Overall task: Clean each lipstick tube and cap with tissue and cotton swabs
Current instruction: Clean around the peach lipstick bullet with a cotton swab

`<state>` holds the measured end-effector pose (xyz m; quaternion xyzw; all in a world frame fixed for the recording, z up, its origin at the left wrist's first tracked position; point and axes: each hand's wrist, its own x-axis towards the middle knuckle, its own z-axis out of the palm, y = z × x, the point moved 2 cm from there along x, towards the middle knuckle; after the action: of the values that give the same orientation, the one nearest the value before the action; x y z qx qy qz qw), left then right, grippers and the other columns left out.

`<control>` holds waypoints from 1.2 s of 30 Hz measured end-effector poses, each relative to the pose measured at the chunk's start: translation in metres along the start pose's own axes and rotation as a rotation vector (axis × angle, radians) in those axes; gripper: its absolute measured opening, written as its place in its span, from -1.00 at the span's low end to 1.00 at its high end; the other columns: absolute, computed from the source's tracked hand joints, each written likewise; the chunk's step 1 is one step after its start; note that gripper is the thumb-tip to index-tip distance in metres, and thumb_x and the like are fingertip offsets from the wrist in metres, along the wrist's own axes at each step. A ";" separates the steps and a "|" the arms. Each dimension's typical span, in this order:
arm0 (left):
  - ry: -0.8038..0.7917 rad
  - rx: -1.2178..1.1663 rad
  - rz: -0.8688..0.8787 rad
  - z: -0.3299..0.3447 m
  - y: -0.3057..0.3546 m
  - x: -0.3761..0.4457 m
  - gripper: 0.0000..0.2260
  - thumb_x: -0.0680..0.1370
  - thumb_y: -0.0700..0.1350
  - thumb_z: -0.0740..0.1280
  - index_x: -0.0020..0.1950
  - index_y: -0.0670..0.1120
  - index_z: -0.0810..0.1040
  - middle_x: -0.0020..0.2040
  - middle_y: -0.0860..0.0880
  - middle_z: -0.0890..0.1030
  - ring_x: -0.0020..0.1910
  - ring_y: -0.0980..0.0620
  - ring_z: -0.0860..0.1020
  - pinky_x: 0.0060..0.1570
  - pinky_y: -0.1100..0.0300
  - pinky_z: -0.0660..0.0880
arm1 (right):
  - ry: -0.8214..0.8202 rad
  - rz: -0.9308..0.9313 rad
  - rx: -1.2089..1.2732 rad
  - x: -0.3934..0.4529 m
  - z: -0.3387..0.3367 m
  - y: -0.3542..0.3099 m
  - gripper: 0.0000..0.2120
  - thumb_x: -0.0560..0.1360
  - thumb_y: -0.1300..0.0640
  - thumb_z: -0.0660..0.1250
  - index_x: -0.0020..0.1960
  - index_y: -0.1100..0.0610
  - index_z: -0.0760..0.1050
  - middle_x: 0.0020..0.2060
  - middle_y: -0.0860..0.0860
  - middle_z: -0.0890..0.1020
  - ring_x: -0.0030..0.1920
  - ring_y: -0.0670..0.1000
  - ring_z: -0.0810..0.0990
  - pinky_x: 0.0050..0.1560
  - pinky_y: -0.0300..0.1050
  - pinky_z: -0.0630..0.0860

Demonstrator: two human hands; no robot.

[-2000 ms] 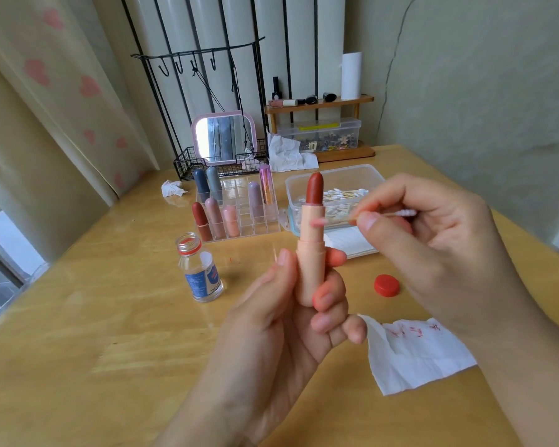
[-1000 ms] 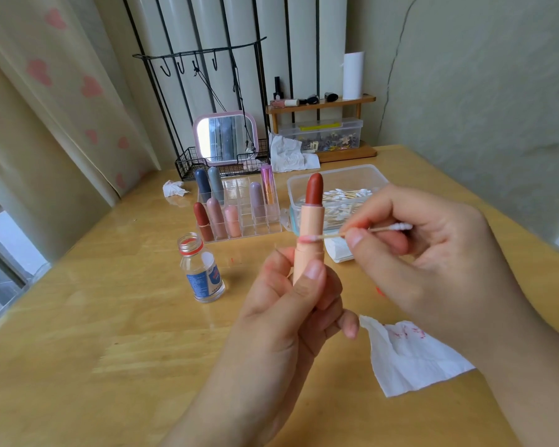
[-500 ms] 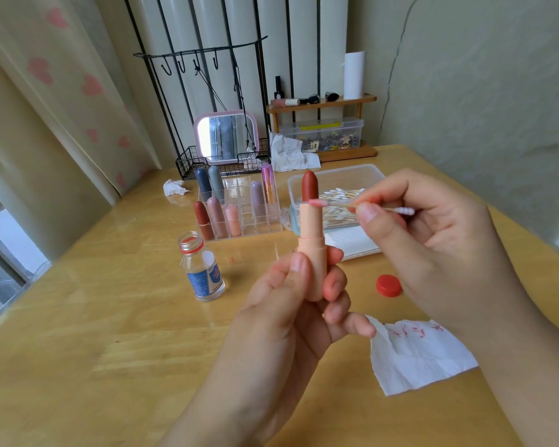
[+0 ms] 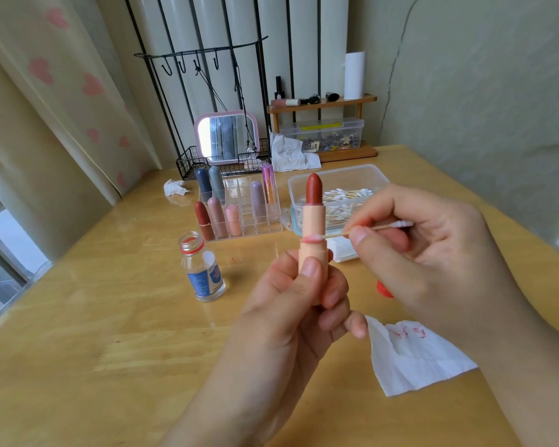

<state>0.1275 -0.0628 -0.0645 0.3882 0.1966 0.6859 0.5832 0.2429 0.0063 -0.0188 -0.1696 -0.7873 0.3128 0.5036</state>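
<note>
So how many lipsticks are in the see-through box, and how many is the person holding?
Capped lipstick tubes standing in the clear plastic organiser: 7
Open peach lipstick tube with a red stick, held by the left hand: 1
Total: 8

The left hand (image 4: 291, 304) holds a peach lipstick (image 4: 313, 233) upright (red bullet extended); the right hand (image 4: 433, 253) pinches a swab (image 4: 339, 234), its pink-stained tip touching the tube above the counter (image 4: 110, 317).

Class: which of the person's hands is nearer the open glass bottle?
Left. The left hand holds the lipstick just right of the glass bottle; the right hand, with the swab, is farther right.
</note>
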 end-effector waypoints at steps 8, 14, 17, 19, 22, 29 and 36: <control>0.074 0.072 0.035 -0.001 -0.001 0.000 -0.81 0.46 -0.10 0.28 -0.02 -0.18 0.38 -0.37 0.00 0.40 -0.46 0.10 0.33 -0.32 0.18 0.48 | 0.039 -0.031 -0.048 0.001 -0.001 -0.002 -0.88 0.43 0.07 0.26 -0.23 0.07 0.52 -0.48 -0.09 0.29 -0.45 -0.07 0.31 -0.51 -0.17 0.36; 0.079 0.085 0.036 -0.002 -0.001 0.000 -0.80 0.47 -0.09 0.28 0.00 -0.18 0.40 -0.36 0.00 0.40 -0.46 0.10 0.33 -0.32 0.18 0.47 | 0.076 -0.027 -0.009 0.002 -0.002 -0.001 -0.88 0.45 0.06 0.26 -0.20 0.06 0.53 -0.48 -0.07 0.35 -0.44 -0.11 0.32 -0.46 -0.32 0.32; 0.075 0.073 0.030 -0.001 -0.002 -0.001 -0.81 0.47 -0.09 0.28 0.00 -0.18 0.40 -0.36 0.00 0.40 -0.45 0.10 0.33 -0.32 0.18 0.47 | 0.039 -0.019 -0.015 0.002 -0.004 -0.002 -0.87 0.42 0.06 0.26 -0.25 0.07 0.51 -0.50 -0.08 0.34 -0.45 -0.08 0.29 -0.49 -0.12 0.36; 0.078 0.064 0.027 -0.001 -0.002 -0.001 -0.81 0.47 -0.09 0.28 0.00 -0.17 0.40 -0.36 0.00 0.39 -0.45 0.09 0.33 -0.32 0.17 0.47 | 0.011 -0.017 -0.021 0.001 -0.004 -0.002 -0.88 0.41 0.06 0.27 -0.25 0.08 0.50 -0.51 -0.13 0.30 -0.46 -0.07 0.28 -0.50 -0.08 0.38; 0.081 0.055 0.022 -0.002 -0.002 -0.001 -0.79 0.47 -0.10 0.28 0.00 -0.19 0.40 -0.36 -0.01 0.40 -0.45 0.09 0.33 -0.32 0.17 0.48 | 0.040 -0.023 0.002 0.002 -0.003 -0.001 -0.91 0.44 0.10 0.31 -0.22 0.06 0.55 -0.49 -0.12 0.33 -0.44 -0.11 0.31 -0.46 -0.28 0.34; -0.014 -0.012 0.001 -0.006 -0.003 0.002 -0.72 0.49 -0.03 0.38 0.04 -0.22 0.59 -0.24 -0.08 0.52 -0.36 0.04 0.46 -0.21 0.09 0.53 | -0.018 0.010 0.049 0.001 -0.004 0.002 -0.87 0.40 0.05 0.27 -0.25 0.08 0.50 -0.51 -0.13 0.31 -0.45 -0.10 0.29 -0.46 -0.30 0.33; -0.031 -0.106 -0.044 -0.004 -0.001 0.001 -0.74 0.55 -0.05 0.30 0.06 -0.24 0.56 -0.27 -0.07 0.45 -0.39 0.07 0.40 -0.21 0.11 0.51 | 0.009 -0.010 0.066 0.002 -0.004 0.002 -0.88 0.43 0.06 0.27 -0.23 0.06 0.54 -0.47 -0.02 0.37 -0.42 -0.09 0.31 -0.42 -0.31 0.32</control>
<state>0.1252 -0.0612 -0.0679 0.3631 0.1596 0.6760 0.6210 0.2456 0.0103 -0.0171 -0.1504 -0.7751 0.3352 0.5140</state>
